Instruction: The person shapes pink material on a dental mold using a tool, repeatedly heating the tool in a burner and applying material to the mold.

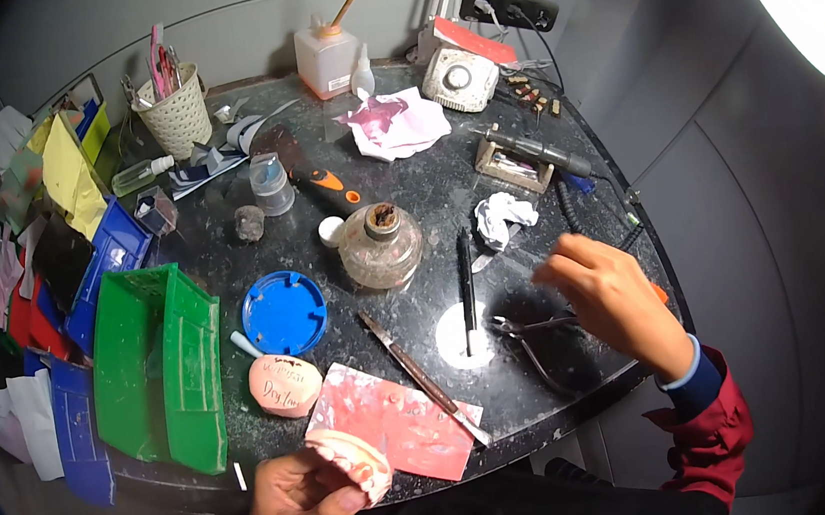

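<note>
My left hand holds a pale pink dental cast with reddish patches, low at the front edge. Behind it lie a pink stained sheet, a wax knife with a brown handle resting across it, and a rounded pink plaster piece with writing. My right hand is raised at the right with curled fingers; whether anything is in them is hidden. Below and left of it lie metal pliers and a black pen-like tool, whose lower end is in a bright light spot.
Green and blue bins line the left. A glass burner, blue lid, crumpled paper and handpiece on a stand sit mid-bench. At the back are a pen cup, bottle and control box.
</note>
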### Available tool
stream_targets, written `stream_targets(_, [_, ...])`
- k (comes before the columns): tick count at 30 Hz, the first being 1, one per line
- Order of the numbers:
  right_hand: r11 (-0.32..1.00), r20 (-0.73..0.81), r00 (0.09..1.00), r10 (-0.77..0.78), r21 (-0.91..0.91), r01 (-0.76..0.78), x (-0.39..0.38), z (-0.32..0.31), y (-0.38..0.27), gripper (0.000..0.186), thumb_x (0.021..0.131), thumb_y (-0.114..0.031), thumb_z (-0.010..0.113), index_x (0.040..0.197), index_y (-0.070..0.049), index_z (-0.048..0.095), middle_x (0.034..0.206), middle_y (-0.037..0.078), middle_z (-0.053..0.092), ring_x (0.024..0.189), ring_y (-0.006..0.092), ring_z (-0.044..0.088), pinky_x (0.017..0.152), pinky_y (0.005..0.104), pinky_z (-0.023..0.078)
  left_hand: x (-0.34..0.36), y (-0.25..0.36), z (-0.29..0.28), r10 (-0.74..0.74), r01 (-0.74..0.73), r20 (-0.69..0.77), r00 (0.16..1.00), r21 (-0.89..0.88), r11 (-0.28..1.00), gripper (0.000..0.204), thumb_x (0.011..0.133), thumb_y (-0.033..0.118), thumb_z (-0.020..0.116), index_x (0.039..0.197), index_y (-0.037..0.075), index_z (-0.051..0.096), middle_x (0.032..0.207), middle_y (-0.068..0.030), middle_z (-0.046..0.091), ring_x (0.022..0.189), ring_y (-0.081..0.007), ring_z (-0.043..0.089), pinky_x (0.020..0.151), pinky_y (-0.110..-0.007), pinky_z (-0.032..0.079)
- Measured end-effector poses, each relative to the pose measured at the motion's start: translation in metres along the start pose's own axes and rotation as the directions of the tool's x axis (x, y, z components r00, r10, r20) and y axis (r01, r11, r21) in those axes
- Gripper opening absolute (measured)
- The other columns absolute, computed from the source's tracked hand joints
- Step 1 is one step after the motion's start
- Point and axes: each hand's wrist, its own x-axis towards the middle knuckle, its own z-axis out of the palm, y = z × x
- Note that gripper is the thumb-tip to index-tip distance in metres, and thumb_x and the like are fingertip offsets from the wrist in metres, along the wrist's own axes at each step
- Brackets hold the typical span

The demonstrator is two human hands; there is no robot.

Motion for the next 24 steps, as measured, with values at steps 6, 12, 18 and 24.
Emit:
stream_targets(6, [0.928, -0.147, 0.957, -0.250, -0.319, 0.193, 0.032, 0.017, 0.002, 0.024, 0.066, -0.011, 0.054, 0.088, -0.009, 0.062, 0.095, 0.002, 0.049, 0.086, 0.0139, 0.046, 0.071, 0.0270, 0.035, -0.007, 0.003, 0.006, -0.046, 0.047, 0.015, 0.999, -0.074, 0.996, 0.016, 0.080, 0.003, 0.057, 0.094, -0.002, 0.053, 0.087, -0.0048, 0.057, 0.079, -0.0084, 0.053, 0.070, -0.022, 0.043])
stream_targets(12, [0.806, -0.009, 0.948, -0.318, -0.528, 0.266, 0.044, 0.031, 0.001, 0.020, 0.069, -0.016, 0.053, 0.086, -0.012, 0.062, 0.097, 0.000, 0.049, 0.088, 0.0118, 0.044, 0.069, 0.0241, 0.035, -0.011, -0.001, 0.002, -0.028, 0.027, -0.013, 1.000, -0.059, 0.998, 0.016, 0.079, 0.003, 0.059, 0.093, -0.002, 0.054, 0.086, -0.0050, 0.058, 0.078, -0.0087, 0.054, 0.069, -0.022, 0.044])
stream_targets(18, [0.741, 0.165, 0.904, -0.395, -0.524, 0.420, 0.037, 0.020, 0.002, 0.018, 0.069, -0.018, 0.050, 0.085, -0.017, 0.058, 0.086, -0.002, 0.046, 0.080, 0.0111, 0.042, 0.065, 0.0237, 0.033, -0.012, -0.001, 0.003, -0.035, 0.033, -0.027, 0.999, -0.085, 0.996, 0.016, 0.078, 0.006, 0.061, 0.092, -0.002, 0.056, 0.087, -0.0042, 0.058, 0.080, -0.0081, 0.054, 0.070, -0.022, 0.044])
stream_targets(24, [0.961, -0.377, 0.896, -0.235, 0.048, 0.273, 0.020, 0.019, 0.015, 0.004, 0.080, -0.007, 0.045, 0.077, -0.007, 0.043, 0.083, 0.007, 0.052, 0.070, 0.0191, 0.049, 0.063, 0.0300, 0.040, -0.014, -0.003, 0.000, 0.000, -0.001, -0.004, 1.000, -0.085, 0.996, 0.019, 0.079, 0.007, 0.060, 0.095, -0.002, 0.055, 0.088, -0.0044, 0.058, 0.081, -0.0083, 0.054, 0.072, -0.022, 0.044])
